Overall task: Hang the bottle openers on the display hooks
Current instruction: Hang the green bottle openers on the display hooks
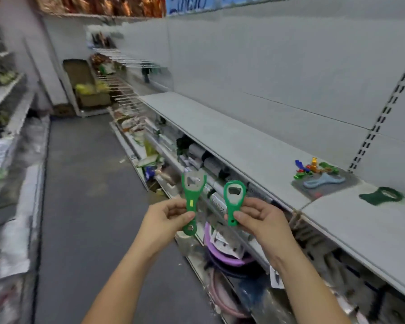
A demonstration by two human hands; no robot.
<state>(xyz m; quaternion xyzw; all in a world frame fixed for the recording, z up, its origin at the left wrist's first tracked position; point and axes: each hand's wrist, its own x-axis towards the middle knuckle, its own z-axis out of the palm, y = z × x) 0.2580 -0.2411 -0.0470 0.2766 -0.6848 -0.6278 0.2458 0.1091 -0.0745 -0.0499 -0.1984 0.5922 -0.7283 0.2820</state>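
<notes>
head view: left hand (166,216) pinches a green opener (190,202), right hand (260,218) a second opener (233,202) — both upright, holes down, past the shelf's (220,127) front edge; hooks (124,94) lie well ahead, nearer the left.

The one camera rides on my head and looks forward and down along a shop aisle, wide-angled, so straight lines bow at the edges. My left hand (164,217) and right hand (261,218) sit close beneath it, near the middle. The grey shelf (220,127) runs away on my right; the floor (84,183) stretches off to my left.
</notes>
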